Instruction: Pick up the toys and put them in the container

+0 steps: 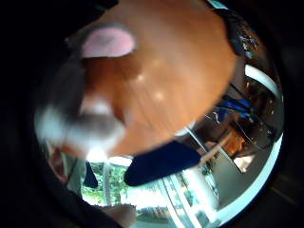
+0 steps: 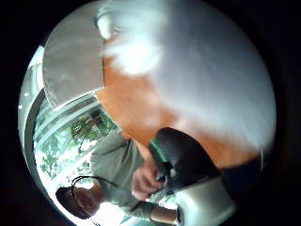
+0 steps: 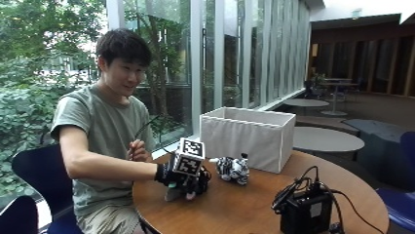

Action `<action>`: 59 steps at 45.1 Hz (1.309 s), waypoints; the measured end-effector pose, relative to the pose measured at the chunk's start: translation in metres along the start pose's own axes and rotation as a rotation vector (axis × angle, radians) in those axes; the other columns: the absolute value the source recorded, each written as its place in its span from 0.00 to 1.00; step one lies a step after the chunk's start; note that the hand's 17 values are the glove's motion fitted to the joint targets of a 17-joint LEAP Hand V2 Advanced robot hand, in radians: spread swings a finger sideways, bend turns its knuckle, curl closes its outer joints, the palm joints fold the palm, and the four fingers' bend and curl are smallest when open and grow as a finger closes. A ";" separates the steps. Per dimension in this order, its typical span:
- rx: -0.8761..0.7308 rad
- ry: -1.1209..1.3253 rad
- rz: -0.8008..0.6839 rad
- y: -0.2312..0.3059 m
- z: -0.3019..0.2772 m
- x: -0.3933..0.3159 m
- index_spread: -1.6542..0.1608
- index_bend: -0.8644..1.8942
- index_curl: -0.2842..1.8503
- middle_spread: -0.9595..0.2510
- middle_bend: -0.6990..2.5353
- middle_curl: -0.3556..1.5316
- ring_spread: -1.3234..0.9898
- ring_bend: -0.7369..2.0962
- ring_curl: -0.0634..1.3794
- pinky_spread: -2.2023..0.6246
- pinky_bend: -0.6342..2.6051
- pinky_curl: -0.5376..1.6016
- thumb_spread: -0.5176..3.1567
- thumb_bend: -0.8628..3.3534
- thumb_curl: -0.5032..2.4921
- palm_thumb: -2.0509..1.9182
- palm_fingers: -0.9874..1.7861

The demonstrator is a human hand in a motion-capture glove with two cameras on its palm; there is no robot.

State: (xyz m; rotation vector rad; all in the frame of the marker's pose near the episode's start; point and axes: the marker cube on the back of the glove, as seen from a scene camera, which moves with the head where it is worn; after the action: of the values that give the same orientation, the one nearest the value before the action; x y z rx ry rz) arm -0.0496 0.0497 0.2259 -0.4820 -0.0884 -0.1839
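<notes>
Seated at the left of the outside view, behind a round brown wooden surface (image 3: 246,207), a person in a grey-green T-shirt, right arm stretched forward. At the near-left part of that surface, the black-gloved right hand (image 3: 178,179), lowered onto a small grey plush toy (image 3: 176,193) with a pink patch, fingers curled down over and around it; gripping it, by the look of things, though the contact itself hidden under the glove. Seen close to the palm in the little-finger view, a blurred grey-and-white furry shape with a pink ear-like patch (image 1: 108,42), lying on the wood, which fits a toy caught for lifting. Just to the right, apart from the hand, a black-and-white striped zebra plush toy (image 3: 232,169), upright on the surface, untouched. Behind and right of it, a white fabric box container (image 3: 250,136), open-topped, standing near enough for a short carry over its rim. Furthest right, a black device with cables (image 3: 305,209). Probably the first pick-up in hand, both toys yet outside the container.
</notes>
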 end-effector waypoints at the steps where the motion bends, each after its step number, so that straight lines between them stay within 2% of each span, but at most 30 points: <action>1: 0.027 -0.069 -0.083 -0.006 0.016 -0.009 0.78 0.35 0.27 0.70 0.27 0.42 0.51 0.39 0.27 0.76 0.44 0.40 0.46 0.21 0.28 0.53 0.31; 3: 0.081 -0.157 -0.212 -0.015 0.040 -0.024 0.78 0.36 0.27 0.69 0.31 0.43 0.49 0.42 0.29 0.75 0.42 0.39 0.47 0.21 0.28 0.54 0.39; 4: 0.104 -0.161 -0.244 -0.017 0.045 -0.029 0.78 0.35 0.27 0.69 0.30 0.42 0.49 0.42 0.28 0.75 0.42 0.39 0.47 0.21 0.28 0.54 0.36; 5: 0.124 -0.146 -0.262 -0.019 0.047 -0.032 0.78 0.37 0.27 0.67 0.33 0.45 0.48 0.44 0.30 0.73 0.42 0.39 0.47 0.22 0.29 0.55 0.44; 7: 0.164 -0.104 -0.277 -0.021 0.048 -0.036 0.77 0.34 0.25 0.65 0.34 0.44 0.46 0.49 0.30 0.71 0.44 0.39 0.48 0.22 0.29 0.56 0.53; 8: 0.187 -0.087 -0.279 -0.022 0.047 -0.038 0.77 0.34 0.25 0.64 0.34 0.44 0.46 0.48 0.29 0.71 0.44 0.38 0.48 0.22 0.29 0.56 0.51; 9: 0.213 -0.072 -0.280 -0.023 0.047 -0.039 0.77 0.34 0.25 0.64 0.34 0.45 0.45 0.53 0.33 0.70 0.46 0.40 0.48 0.22 0.29 0.57 0.57; 12: 0.302 -0.036 -0.275 -0.025 0.046 -0.045 0.77 0.34 0.24 0.62 0.34 0.46 0.43 0.62 0.38 0.68 0.49 0.41 0.49 0.23 0.31 0.59 0.64; 16: 0.398 -0.018 -0.267 -0.028 0.048 -0.059 0.77 0.36 0.24 0.56 0.35 0.48 0.41 0.67 0.43 0.67 0.52 0.45 0.47 0.25 0.33 0.63 0.66; 19: 0.410 -0.023 -0.263 -0.029 0.044 -0.059 0.76 0.38 0.24 0.52 0.37 0.50 0.41 0.69 0.46 0.66 0.53 0.46 0.45 0.25 0.34 0.65 0.71; 29: 0.270 -0.021 -0.234 -0.028 0.015 -0.053 0.73 0.41 0.27 0.49 0.43 0.56 0.41 0.70 0.49 0.65 0.51 0.47 0.40 0.25 0.38 0.66 0.74; 36: 0.289 -0.056 -0.138 -0.024 -0.021 -0.036 0.71 0.43 0.29 0.50 0.45 0.59 0.41 0.70 0.50 0.65 0.50 0.47 0.38 0.24 0.40 0.67 0.74; 41: 0.300 0.063 -0.207 -0.009 -0.047 -0.047 0.70 0.45 0.31 0.50 0.46 0.61 0.41 0.70 0.50 0.64 0.50 0.48 0.36 0.24 0.42 0.67 0.74; 44: 0.327 0.221 -0.212 -0.003 -0.079 -0.041 0.69 0.45 0.32 0.50 0.46 0.61 0.41 0.70 0.50 0.64 0.50 0.48 0.36 0.24 0.42 0.67 0.74; 47: 0.381 0.276 -0.148 0.000 -0.120 -0.036 0.69 0.45 0.33 0.50 0.46 0.62 0.41 0.70 0.51 0.64 0.50 0.48 0.35 0.23 0.43 0.67 0.73; 51: 0.416 0.199 -0.210 0.011 -0.171 -0.052 0.68 0.45 0.35 0.51 0.46 0.63 0.41 0.71 0.51 0.64 0.50 0.48 0.34 0.23 0.44 0.67 0.73; 55: 0.455 0.165 -0.207 0.017 -0.220 -0.071 0.68 0.45 0.36 0.51 0.47 0.63 0.41 0.71 0.51 0.64 0.50 0.49 0.34 0.23 0.45 0.67 0.73; 59: 0.476 0.081 -0.233 0.023 -0.257 -0.119 0.67 0.45 0.38 0.51 0.47 0.64 0.41 0.71 0.51 0.64 0.50 0.49 0.33 0.23 0.46 0.67 0.73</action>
State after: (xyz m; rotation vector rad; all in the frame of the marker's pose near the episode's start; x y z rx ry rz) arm -0.1511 -0.0322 -0.0268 0.0127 -0.1050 -0.3993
